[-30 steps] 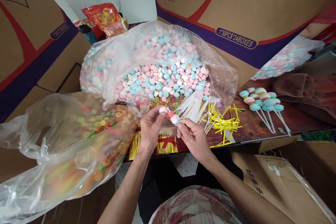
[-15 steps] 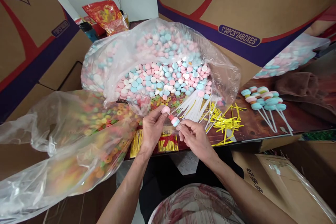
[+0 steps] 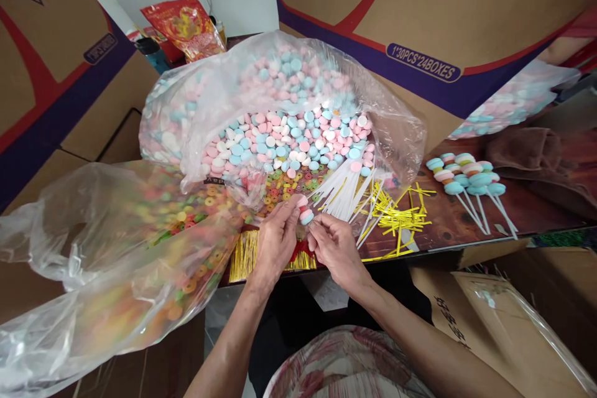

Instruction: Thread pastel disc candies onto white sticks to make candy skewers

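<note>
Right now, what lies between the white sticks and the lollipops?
In the head view, gold ties, then bare table, lie between the white sticks and the lollipops.

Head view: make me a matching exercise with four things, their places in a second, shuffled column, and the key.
Things
1. Candy stack
2. White sticks
3. Red pouch
4. Lollipops

Places
A. Left of the brown cloth
B. Behind the clear bag of pastel candies
C. Between left hand and right hand
D. Left of the loose gold twist ties

Pairs: 1-C, 2-D, 3-B, 4-A
</note>
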Available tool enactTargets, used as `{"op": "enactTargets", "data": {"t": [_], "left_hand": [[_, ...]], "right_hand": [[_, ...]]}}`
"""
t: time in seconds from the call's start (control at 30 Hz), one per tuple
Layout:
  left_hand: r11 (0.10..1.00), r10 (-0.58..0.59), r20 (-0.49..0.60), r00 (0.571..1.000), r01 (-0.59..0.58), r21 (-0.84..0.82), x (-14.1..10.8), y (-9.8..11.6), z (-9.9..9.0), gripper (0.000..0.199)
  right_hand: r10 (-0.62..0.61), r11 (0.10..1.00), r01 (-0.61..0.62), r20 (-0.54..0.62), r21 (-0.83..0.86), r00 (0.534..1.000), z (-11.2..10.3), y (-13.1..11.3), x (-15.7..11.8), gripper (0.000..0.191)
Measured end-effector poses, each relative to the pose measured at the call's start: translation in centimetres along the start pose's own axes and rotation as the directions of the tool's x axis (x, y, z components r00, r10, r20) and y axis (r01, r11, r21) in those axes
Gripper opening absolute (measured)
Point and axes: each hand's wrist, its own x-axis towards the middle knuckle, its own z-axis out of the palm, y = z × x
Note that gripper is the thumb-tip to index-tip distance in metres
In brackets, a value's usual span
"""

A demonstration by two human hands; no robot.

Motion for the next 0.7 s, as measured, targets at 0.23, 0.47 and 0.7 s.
{"op": "enactTargets", "data": {"t": [0.23, 0.47, 0.7], "left_hand": [[0.996, -0.058, 0.030, 0.998, 0.060, -0.070, -1.1, -0.3, 0.9, 0.035], [0.994, -0.021, 0.133, 0.991, 0.034, -0.103, 1.0, 0.6, -0.1, 0.041], [0.780, 0.175, 0.196, 0.965, -0.257, 0.570, 6.5, 0.0, -0.4, 0.034]], "right_hand": [[0.040, 0.995, -0.037, -0.031, 0.089, 0.999, 0.4, 0.9, 0.5, 0.038], [-0.011, 0.992, 0.020, -0.071, 0.128, 0.997, -1.0, -0.4, 1.2, 0.040], [-0.037, 0.998, 0.042, -0.112, 0.037, 0.993, -3.2, -0.1, 0.9, 0.033]]}}
